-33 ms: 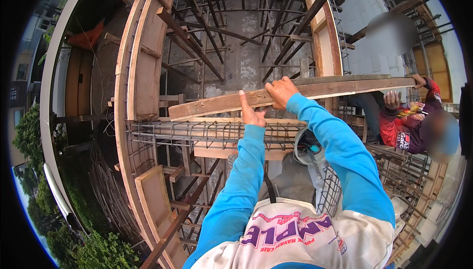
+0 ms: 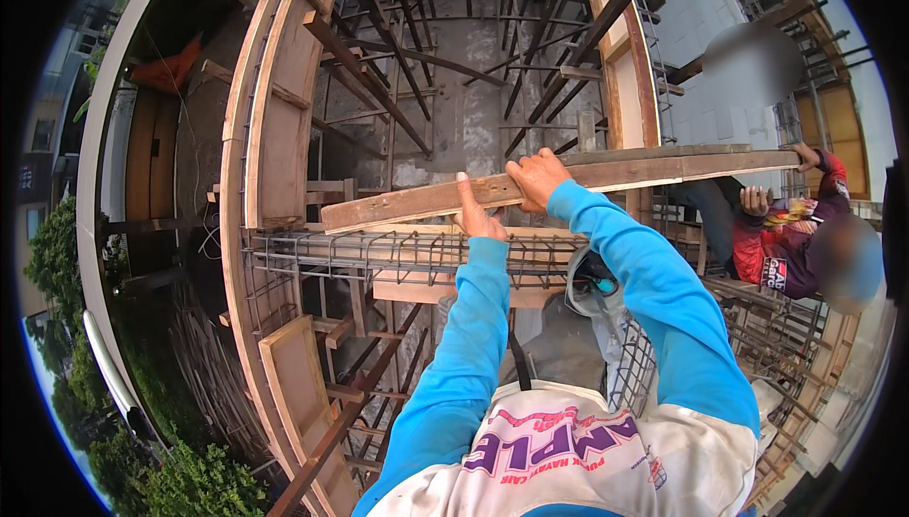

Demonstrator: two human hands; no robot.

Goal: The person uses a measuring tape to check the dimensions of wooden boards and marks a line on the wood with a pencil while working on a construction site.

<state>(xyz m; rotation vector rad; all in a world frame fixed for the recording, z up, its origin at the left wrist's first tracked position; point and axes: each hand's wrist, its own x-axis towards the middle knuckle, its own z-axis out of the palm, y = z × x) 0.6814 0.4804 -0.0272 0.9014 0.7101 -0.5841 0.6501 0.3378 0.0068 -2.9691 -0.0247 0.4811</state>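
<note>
A long wooden beam lies across in front of me, apparently above the steel rebar cage. My left hand grips its lower edge near the left end, thumb up against the wood and the other fingers mostly hidden. Just to the right, my right hand is wrapped over the beam's top edge. A co-worker in a red and dark top has one hand at the beam's far right end; that person's other hand is lower, off the wood.
Wooden formwork panels run along the left, and another formwork side stands at right. Props and braces crowd the deep space between them. Below my arms, a board borders the rebar cage. A second person stands at the upper right.
My hands and the beam's left end have shifted very slightly to the left. Both hands keep their grip.
</note>
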